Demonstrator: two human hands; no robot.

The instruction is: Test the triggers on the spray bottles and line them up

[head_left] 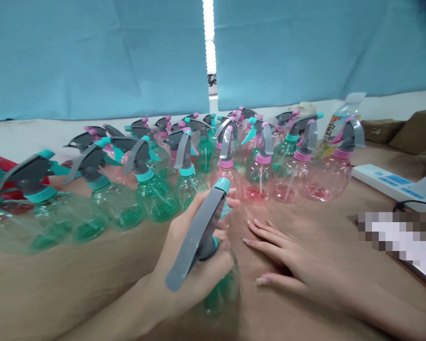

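My left hand (pixel 195 265) is wrapped round the neck of a green spray bottle (pixel 220 289) with a grey trigger and a teal nozzle, standing on the brown table (pixel 92 284) near the front. Just right of it, my right hand (pixel 291 265) lies flat on the table with its fingers stretched out, holding nothing. Behind both hands stand several spray bottles in rows: green ones (pixel 152 194) at the left and middle, pink ones (pixel 259 180) at the right.
A blue curtain (pixel 92 57) hangs behind the table. A white box with blue print (pixel 386 182) and a black cable (pixel 412 204) lie at the right, with cardboard boxes (pixel 415 130) behind. A red object (pixel 0 166) sits at the far left.
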